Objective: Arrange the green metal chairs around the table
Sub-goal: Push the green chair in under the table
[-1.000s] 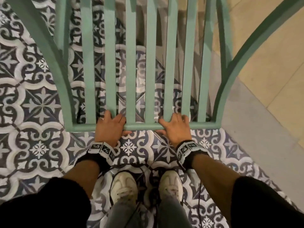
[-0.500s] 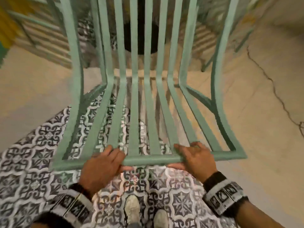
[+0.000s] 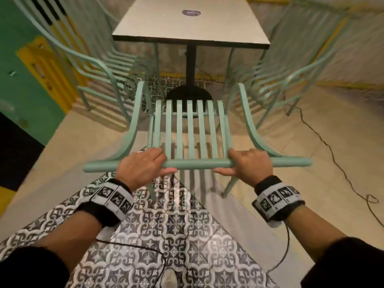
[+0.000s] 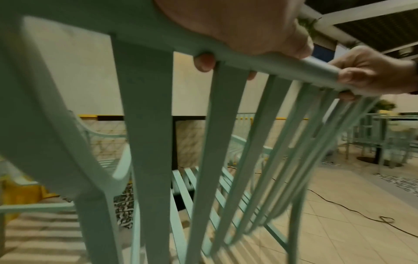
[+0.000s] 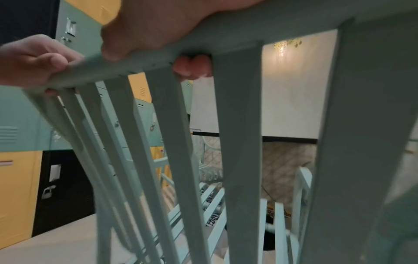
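Note:
A green slatted metal chair (image 3: 191,129) stands in front of me, its seat facing the near short end of a rectangular pale-topped table (image 3: 191,28). My left hand (image 3: 143,167) grips the chair's top back rail (image 3: 197,163), fingers curled over it and thumb under. My right hand (image 3: 247,165) grips the same rail further right. In the left wrist view my left hand (image 4: 237,30) wraps the rail and the right hand (image 4: 371,71) shows beyond it. The right wrist view shows my right hand (image 5: 162,30) curled round the rail (image 5: 226,35) above the slats.
A green chair (image 3: 99,59) stands at the table's left side, another green chair (image 3: 291,65) at its right. The table's black post and round base (image 3: 190,94) sit just past the held chair. Green and yellow lockers (image 3: 31,69) line the left. A black cable (image 3: 332,154) crosses the floor on the right.
The view has lifted from the patterned tiles at my feet to the table ahead. The chair has come forward off the tiles toward the table's end, and my hands still grip its top rail.

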`<state>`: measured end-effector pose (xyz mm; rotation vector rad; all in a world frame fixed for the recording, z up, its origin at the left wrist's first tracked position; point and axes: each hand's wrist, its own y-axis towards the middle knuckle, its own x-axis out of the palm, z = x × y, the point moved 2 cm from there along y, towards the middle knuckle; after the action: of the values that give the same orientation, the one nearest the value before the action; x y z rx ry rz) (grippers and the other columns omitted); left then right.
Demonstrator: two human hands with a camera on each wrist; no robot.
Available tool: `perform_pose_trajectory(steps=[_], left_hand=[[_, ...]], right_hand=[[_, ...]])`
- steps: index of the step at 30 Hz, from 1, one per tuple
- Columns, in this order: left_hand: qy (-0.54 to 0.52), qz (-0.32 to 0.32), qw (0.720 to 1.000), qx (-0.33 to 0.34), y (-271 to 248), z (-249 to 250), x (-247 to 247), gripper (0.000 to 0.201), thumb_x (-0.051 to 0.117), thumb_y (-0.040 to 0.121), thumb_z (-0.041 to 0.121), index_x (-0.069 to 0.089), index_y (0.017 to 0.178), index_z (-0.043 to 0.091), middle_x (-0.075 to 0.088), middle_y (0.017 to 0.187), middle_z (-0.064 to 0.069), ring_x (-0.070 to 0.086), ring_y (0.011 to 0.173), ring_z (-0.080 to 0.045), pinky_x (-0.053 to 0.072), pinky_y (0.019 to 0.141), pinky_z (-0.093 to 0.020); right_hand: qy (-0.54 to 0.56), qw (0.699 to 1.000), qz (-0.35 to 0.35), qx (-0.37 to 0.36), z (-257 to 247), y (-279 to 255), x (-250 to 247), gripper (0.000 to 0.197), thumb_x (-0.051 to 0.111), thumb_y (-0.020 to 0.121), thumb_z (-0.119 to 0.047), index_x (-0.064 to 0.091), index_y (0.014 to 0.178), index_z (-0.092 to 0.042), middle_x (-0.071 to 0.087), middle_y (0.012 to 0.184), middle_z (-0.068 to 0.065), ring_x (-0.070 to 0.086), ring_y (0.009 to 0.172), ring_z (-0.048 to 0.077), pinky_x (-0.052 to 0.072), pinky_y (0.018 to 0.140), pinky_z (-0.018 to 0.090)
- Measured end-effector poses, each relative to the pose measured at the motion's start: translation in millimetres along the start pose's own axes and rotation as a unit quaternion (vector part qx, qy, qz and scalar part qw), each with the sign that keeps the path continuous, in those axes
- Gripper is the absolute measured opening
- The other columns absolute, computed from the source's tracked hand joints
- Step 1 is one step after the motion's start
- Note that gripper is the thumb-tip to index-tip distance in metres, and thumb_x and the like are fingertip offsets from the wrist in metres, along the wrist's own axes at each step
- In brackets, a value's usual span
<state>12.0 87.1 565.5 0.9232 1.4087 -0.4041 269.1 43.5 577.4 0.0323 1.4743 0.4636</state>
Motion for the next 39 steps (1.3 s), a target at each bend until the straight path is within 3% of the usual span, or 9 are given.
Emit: perform_pose_trajectory(steps=[4,8,13,17,22,25,29,33,39], left_hand=[[-0.001,-0.026,0.999,-0.037,21.0,-6.1,-16.3,0.075,0.006,0.085,0.066,0.053,0.058,0.014,0.055,0.054,-0.001,0.044,0.041,-0.014,0.043,0.031,-0.023],[0.003,-0.054,0.987,-0.152,19.9,-10.4,-21.4,0.077,0.006,0.065,0.084,0.042,0.056,0.017,0.039,0.044,0.006,0.037,0.035,-0.012,0.023,0.038,-0.014],[0.006,-0.089,0.982,-0.164,37.1,-18.8,-17.9,0.081,-0.002,0.068,0.082,0.042,0.053,0.016,0.014,0.042,0.013,0.017,0.03,-0.006,0.01,0.041,-0.01],[-0.002,-0.112,0.979,-0.168,69.1,-43.6,-2.4,0.085,-0.004,0.063,0.085,0.044,0.056,0.015,0.037,0.047,0.004,0.036,0.035,-0.017,0.03,0.039,-0.018],[-0.042,-0.121,0.976,-0.175,130.1,-87.9,23.4,0.088,-0.012,0.055,0.087,0.041,0.062,0.018,0.033,0.046,0.007,0.04,0.039,-0.016,0.036,0.039,-0.02],[-0.043,-0.123,0.977,-0.171,169.6,-122.1,40.8,0.087,-0.012,0.055,0.087,0.039,0.06,0.017,0.036,0.046,0.006,0.043,0.039,-0.016,0.044,0.041,-0.025],[-0.046,-0.133,0.976,-0.168,221.1,-166.8,59.5,0.08,-0.004,0.06,0.086,0.037,0.059,0.018,0.037,0.046,0.005,0.044,0.039,-0.019,0.044,0.041,-0.025],[-0.056,-0.132,0.975,-0.17,262.7,-204.3,73.3,0.082,-0.008,0.057,0.086,0.038,0.06,0.018,0.035,0.045,0.005,0.045,0.041,-0.02,0.044,0.042,-0.025],[-0.043,-0.136,0.974,-0.177,302.3,-248.2,89.8,0.082,0.004,0.062,0.085,0.044,0.06,0.013,0.051,0.053,-0.002,0.054,0.048,-0.024,0.039,0.044,-0.026]], right_hand=[[-0.001,1.0,-0.007,-0.001,7.0,11.6,-12.8,0.061,0.03,0.074,-0.071,0.049,0.058,-0.015,0.034,0.036,-0.005,0.023,0.029,0.012,0.003,0.043,0.01],[0.022,1.0,-0.007,0.018,12.2,4.0,-10.0,0.067,0.026,0.076,-0.074,0.055,0.063,-0.015,0.053,0.055,0.0,0.041,0.039,0.015,0.014,0.04,0.015],[0.026,0.999,-0.018,0.036,26.8,17.3,-3.9,0.076,0.008,0.08,-0.074,0.052,0.054,-0.019,0.054,0.046,-0.003,0.044,0.035,0.013,0.018,0.038,0.014],[0.016,0.999,-0.026,0.033,47.3,53.5,10.8,0.08,0.003,0.08,-0.075,0.053,0.053,-0.018,0.054,0.046,-0.002,0.045,0.037,0.014,0.012,0.039,0.014],[0.02,0.999,-0.039,0.031,91.2,117.4,46.1,0.081,0.005,0.079,-0.077,0.051,0.056,-0.015,0.053,0.049,0.002,0.047,0.037,0.019,0.029,0.037,0.019],[0.011,0.999,-0.035,0.035,112.8,162.6,59.5,0.082,0.005,0.079,-0.077,0.053,0.055,-0.015,0.052,0.047,0.001,0.046,0.035,0.018,0.029,0.037,0.019],[-0.002,0.999,-0.037,0.035,141.6,224.4,78.4,0.085,0.002,0.079,-0.077,0.054,0.054,-0.014,0.052,0.046,0.001,0.037,0.036,0.016,0.023,0.039,0.017],[-0.01,0.999,-0.042,0.025,164.4,277.5,95.4,0.085,0.002,0.078,-0.077,0.056,0.055,-0.014,0.055,0.048,0.001,0.048,0.038,0.019,0.019,0.042,0.017],[-0.01,0.999,-0.028,0.017,184.7,337.2,116.2,0.086,0.003,0.078,-0.077,0.058,0.056,-0.013,0.055,0.047,0.003,0.041,0.038,0.018,0.021,0.042,0.017]])
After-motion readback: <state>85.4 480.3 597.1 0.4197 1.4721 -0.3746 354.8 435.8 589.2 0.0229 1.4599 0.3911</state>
